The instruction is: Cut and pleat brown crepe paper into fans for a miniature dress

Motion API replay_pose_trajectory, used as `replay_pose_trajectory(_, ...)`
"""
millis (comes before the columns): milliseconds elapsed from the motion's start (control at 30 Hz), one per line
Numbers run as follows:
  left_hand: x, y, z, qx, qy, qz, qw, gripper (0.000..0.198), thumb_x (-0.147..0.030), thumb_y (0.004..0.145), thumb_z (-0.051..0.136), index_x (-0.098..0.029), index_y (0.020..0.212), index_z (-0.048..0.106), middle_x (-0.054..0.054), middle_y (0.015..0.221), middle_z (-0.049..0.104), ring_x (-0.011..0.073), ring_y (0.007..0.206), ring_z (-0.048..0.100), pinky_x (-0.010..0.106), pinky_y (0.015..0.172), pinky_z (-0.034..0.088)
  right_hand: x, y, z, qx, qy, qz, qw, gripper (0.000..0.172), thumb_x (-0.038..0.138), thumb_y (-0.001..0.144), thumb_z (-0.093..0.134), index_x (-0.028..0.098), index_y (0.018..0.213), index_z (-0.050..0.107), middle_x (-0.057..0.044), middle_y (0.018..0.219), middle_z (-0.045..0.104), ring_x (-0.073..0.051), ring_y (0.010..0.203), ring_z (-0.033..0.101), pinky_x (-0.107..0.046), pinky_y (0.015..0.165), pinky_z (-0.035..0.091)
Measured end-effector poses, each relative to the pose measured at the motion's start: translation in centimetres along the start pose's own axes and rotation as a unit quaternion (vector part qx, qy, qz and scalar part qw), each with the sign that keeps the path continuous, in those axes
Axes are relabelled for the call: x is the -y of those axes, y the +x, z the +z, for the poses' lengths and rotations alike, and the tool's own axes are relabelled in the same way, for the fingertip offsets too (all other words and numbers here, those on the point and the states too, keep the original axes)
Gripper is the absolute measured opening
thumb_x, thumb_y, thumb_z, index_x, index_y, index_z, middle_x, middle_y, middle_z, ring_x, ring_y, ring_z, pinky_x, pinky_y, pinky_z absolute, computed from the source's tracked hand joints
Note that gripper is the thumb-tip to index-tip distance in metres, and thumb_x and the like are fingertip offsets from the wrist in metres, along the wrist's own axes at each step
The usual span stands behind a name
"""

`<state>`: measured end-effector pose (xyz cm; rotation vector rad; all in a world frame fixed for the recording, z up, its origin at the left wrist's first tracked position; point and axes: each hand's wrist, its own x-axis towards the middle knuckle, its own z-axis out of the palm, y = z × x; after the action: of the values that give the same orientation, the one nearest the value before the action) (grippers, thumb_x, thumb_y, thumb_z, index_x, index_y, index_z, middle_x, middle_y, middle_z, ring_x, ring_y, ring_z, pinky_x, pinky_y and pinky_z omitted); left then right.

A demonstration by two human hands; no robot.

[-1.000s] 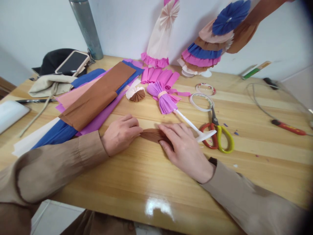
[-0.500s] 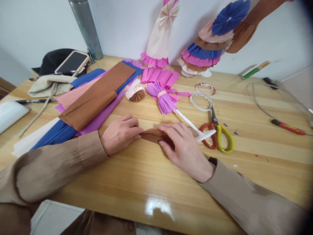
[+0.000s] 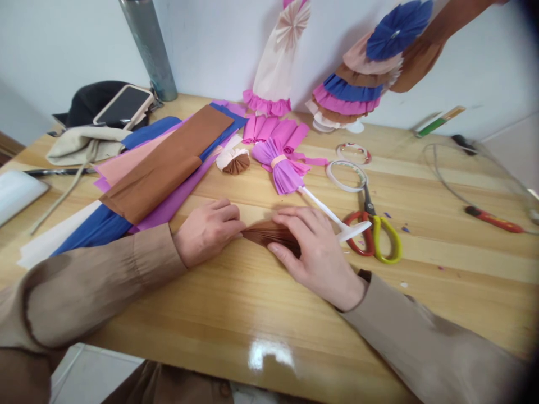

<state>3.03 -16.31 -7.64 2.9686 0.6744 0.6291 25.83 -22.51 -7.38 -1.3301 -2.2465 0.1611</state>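
Observation:
A small piece of pleated brown crepe paper [image 3: 265,232] lies on the wooden table [image 3: 269,314] between my hands. My left hand [image 3: 207,231] pinches its left end with closed fingers. My right hand [image 3: 315,252] is curled over its right part and gathers the folds. Just beyond my right hand lies a purple crepe paper doll dress on a white stand [image 3: 283,171], its base [image 3: 356,231] touching the scissors [image 3: 375,233].
Stacked crepe sheets in brown, blue, pink and purple [image 3: 164,165] lie at the left. Tape rolls [image 3: 346,174], pink paper rolls [image 3: 275,130], a small rosette [image 3: 233,160], finished paper dresses [image 3: 273,67], a phone [image 3: 123,105], a metal bottle [image 3: 149,47] and a red-handled tool [image 3: 494,220] surround them.
My right hand's fingers have curled and drawn slightly left, bunching the brown paper into tighter, raised pleats. The left hand has stayed put.

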Motion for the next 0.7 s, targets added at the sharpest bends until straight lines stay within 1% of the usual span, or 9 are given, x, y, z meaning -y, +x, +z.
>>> replay_pose_trajectory(67, -0.1, 0.0, 0.0, -0.013, 0.006, 0.016, 1.000, 0.025, -0.018, 0.093, 0.047, -0.014, 0.079, 0.068, 0.005, 0.074, 0.061, 0.0165, 0.072, 0.049, 0.028, 0.067, 0.045, 0.1, 0.1, 0.1, -0.003, 0.006, -0.009, 1.000, 0.029, 0.030, 0.087, 0.058, 0.014, 0.110, 0.060, -0.015, 0.111, 0.063, -0.031, 0.106, 0.054, -0.048, 0.085, 0.044)
replay_pose_trajectory(167, -0.3, 0.1, -0.1, -0.024, 0.012, 0.037, 0.999, 0.026, -0.016, 0.094, 0.044, -0.015, 0.080, 0.066, 0.005, 0.074, 0.061, 0.0163, 0.072, 0.048, 0.027, 0.066, 0.044, 0.1, 0.2, 0.3, -0.005, 0.027, -0.005, 1.000, 0.016, 0.025, 0.090, 0.053, 0.015, 0.099, 0.062, -0.012, 0.099, 0.066, -0.028, 0.101, 0.056, -0.044, 0.084, 0.044)
replay_pose_trajectory(267, -0.4, 0.3, -0.2, -0.030, 0.022, 0.055, 0.998, 0.030, -0.015, 0.095, 0.040, -0.015, 0.080, 0.065, 0.005, 0.075, 0.061, 0.0165, 0.072, 0.048, 0.028, 0.066, 0.044, -0.1, 0.2, 0.4, -0.009, 0.039, 0.002, 0.999, 0.012, 0.018, 0.089, 0.051, 0.015, 0.091, 0.063, -0.010, 0.090, 0.067, -0.026, 0.094, 0.059, -0.041, 0.081, 0.044)
replay_pose_trajectory(333, -0.5, 0.4, -0.3, -0.032, 0.031, 0.061, 0.997, 0.031, -0.014, 0.095, 0.039, -0.015, 0.079, 0.065, 0.006, 0.075, 0.061, 0.0170, 0.073, 0.048, 0.029, 0.067, 0.044, -0.2, 0.1, 0.3, -0.015, 0.041, 0.003, 0.999, 0.012, 0.016, 0.089, 0.051, 0.015, 0.084, 0.062, -0.009, 0.084, 0.066, -0.024, 0.088, 0.059, -0.040, 0.078, 0.044)
replay_pose_trajectory(433, -0.3, 0.4, -0.3, -0.037, 0.047, 0.052, 0.997, 0.030, -0.015, 0.095, 0.040, -0.015, 0.077, 0.064, 0.006, 0.075, 0.061, 0.0175, 0.073, 0.048, 0.030, 0.068, 0.044, -0.4, 0.1, 0.1, -0.011, 0.023, 0.002, 1.000, 0.016, 0.016, 0.089, 0.050, 0.015, 0.077, 0.061, -0.008, 0.076, 0.064, -0.023, 0.081, 0.059, -0.038, 0.074, 0.044)
replay_pose_trajectory(567, 0.1, 0.2, -0.5, -0.055, 0.070, 0.039, 0.995, 0.028, -0.016, 0.094, 0.041, -0.015, 0.078, 0.064, 0.006, 0.077, 0.061, 0.0179, 0.074, 0.047, 0.030, 0.066, 0.043, -0.5, 0.0, -0.2, -0.005, -0.023, 0.001, 1.000, 0.017, 0.017, 0.088, 0.049, 0.015, 0.075, 0.060, -0.007, 0.072, 0.060, -0.022, 0.073, 0.055, -0.036, 0.067, 0.042)
replay_pose_trajectory(700, 1.0, 0.1, -0.8, -0.094, 0.087, 0.035, 0.991, 0.023, -0.014, 0.093, 0.044, -0.015, 0.080, 0.064, 0.006, 0.078, 0.062, 0.0180, 0.076, 0.049, 0.031, 0.068, 0.044, -0.6, -0.1, -0.2, -0.001, -0.026, 0.003, 1.000, 0.017, 0.015, 0.088, 0.048, 0.015, 0.075, 0.059, -0.007, 0.071, 0.058, -0.021, 0.072, 0.054, -0.035, 0.065, 0.043)
